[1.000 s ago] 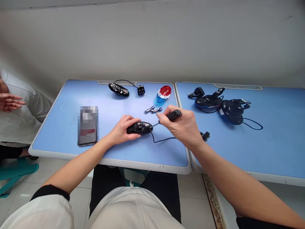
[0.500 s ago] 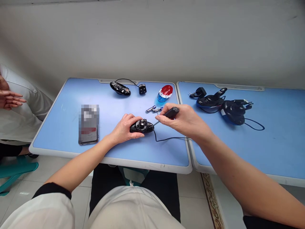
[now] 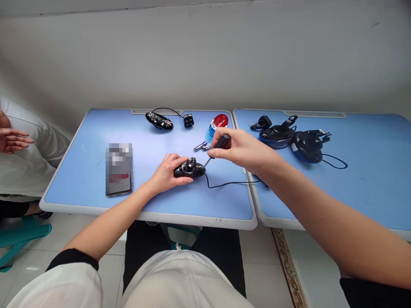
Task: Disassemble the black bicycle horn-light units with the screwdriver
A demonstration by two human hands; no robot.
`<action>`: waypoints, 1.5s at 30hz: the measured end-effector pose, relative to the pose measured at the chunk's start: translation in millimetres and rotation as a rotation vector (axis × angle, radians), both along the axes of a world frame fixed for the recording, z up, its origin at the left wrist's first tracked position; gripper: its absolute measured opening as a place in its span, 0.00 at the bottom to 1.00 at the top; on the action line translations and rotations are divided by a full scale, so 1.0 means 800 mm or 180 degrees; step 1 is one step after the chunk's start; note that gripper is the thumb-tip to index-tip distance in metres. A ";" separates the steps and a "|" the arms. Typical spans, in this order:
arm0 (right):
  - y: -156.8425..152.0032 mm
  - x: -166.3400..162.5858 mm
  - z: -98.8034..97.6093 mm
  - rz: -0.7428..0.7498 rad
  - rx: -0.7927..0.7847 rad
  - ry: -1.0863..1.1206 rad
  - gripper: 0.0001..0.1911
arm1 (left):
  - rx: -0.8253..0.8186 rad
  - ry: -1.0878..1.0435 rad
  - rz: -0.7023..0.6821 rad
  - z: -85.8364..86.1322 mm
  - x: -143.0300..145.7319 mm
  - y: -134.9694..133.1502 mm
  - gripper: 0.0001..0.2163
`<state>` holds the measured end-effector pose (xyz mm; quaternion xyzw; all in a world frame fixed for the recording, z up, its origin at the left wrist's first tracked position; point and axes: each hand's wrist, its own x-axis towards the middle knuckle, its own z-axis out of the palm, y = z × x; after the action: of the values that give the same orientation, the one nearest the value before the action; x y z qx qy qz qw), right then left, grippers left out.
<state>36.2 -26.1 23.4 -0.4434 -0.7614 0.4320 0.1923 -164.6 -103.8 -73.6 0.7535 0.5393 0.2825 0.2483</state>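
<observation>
Head view: on the table (image 3: 154, 149), the left hand (image 3: 170, 173) pinches the left end of the black housing (image 3: 197, 172), while the right hand (image 3: 239, 147) grips a screwdriver (image 3: 221, 142), its tip at the housing's right end; if that one-sided hold lets the housing rock, the tip could skid onto the cable (image 3: 209, 187). Black devices (image 3: 278, 133) lie well right of the housing, a phone (image 3: 119, 171) left, a red-and-blue shell (image 3: 220, 122) beyond, and two batteries (image 3: 200, 146) just beyond, possibly obstructing the right hand
</observation>
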 end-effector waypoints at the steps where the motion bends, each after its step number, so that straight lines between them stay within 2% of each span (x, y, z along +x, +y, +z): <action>1: 0.003 0.001 0.001 -0.0005 -0.0099 0.0054 0.08 | -0.0004 0.0005 0.0005 0.000 0.000 0.000 0.26; 4: 0.005 0.008 0.006 -0.0035 -0.0392 0.0004 0.08 | -0.0018 -0.0009 0.0013 0.001 0.000 0.000 0.26; 6: 0.003 0.011 0.011 -0.0010 -0.0388 -0.0106 0.09 | -0.0028 -0.0023 0.0010 0.002 0.000 0.000 0.25; 11: -0.009 0.003 0.016 0.0034 0.0307 -0.0441 0.18 | -0.0018 -0.0032 -0.0006 0.003 0.000 0.000 0.24; 15: -0.011 -0.008 0.020 -0.0019 0.0726 -0.0811 0.14 | -0.0068 -0.0027 -0.0028 0.005 0.000 0.000 0.25; 22: -0.005 0.002 0.028 0.0728 0.0896 -0.0961 0.07 | -0.0088 -0.0024 -0.0026 0.006 0.000 -0.001 0.25; 24: -0.007 0.003 0.025 0.0648 0.1003 -0.1062 0.07 | -0.0057 -0.0037 -0.0040 0.005 0.000 -0.001 0.25; 27: -0.014 0.001 0.020 0.0345 0.1131 -0.1281 0.13 | -0.0039 -0.0037 -0.0037 0.002 -0.001 -0.002 0.26; 32: -0.021 0.004 0.016 0.0325 0.1125 -0.0981 0.09 | -0.0035 -0.0075 -0.0023 0.001 -0.002 -0.002 0.26; 36: -0.024 0.007 0.017 0.0536 0.1107 -0.1076 0.11 | -0.0062 -0.0094 -0.0028 0.003 -0.001 -0.002 0.25; 39: -0.026 0.005 0.018 0.0370 0.1110 -0.1151 0.14 | -0.0074 -0.0104 -0.0012 0.003 0.000 -0.003 0.25; 42: -0.027 0.005 0.018 0.0243 0.1087 -0.0936 0.10 | -0.0061 -0.0111 -0.0004 0.003 -0.001 -0.003 0.25; 45: -0.028 0.008 0.017 0.0340 0.1055 -0.0643 0.06 | -0.0037 -0.0121 -0.0014 0.003 -0.001 -0.002 0.25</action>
<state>42.7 -48.4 37.1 -0.4057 -0.8600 0.2637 0.1622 -165.1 -105.5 -71.3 0.7477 0.5344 0.2932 0.2635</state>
